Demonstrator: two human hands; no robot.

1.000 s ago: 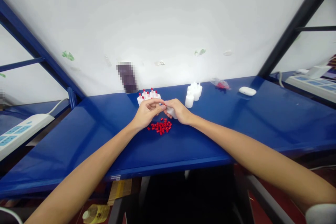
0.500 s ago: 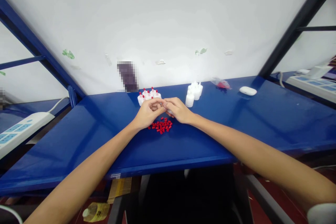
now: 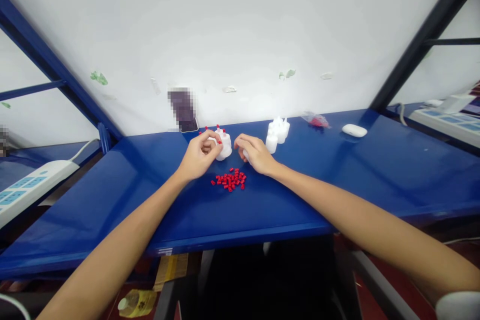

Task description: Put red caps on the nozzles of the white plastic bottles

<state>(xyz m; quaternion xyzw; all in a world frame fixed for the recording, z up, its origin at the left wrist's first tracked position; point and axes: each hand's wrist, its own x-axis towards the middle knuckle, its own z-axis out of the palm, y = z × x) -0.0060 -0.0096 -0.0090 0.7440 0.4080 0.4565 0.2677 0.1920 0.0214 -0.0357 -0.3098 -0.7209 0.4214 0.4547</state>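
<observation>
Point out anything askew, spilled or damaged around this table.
The wall behind the table has ragged patches, as if something was peeled off. Below the table, a yellowish bottle lies on its side.

We find the left hand [image 3: 200,156] hiding part of the red-tipped bottles [image 3: 223,146]; whether its fingers grip one, we cannot tell. The right hand [image 3: 257,155] covers most of a white object [image 3: 246,155]. Pixelation obscures the phone's screen [image 3: 182,110]. The left power strip [image 3: 33,187] runs beyond the left edge, the right power strip [image 3: 450,122] beyond the right.
</observation>
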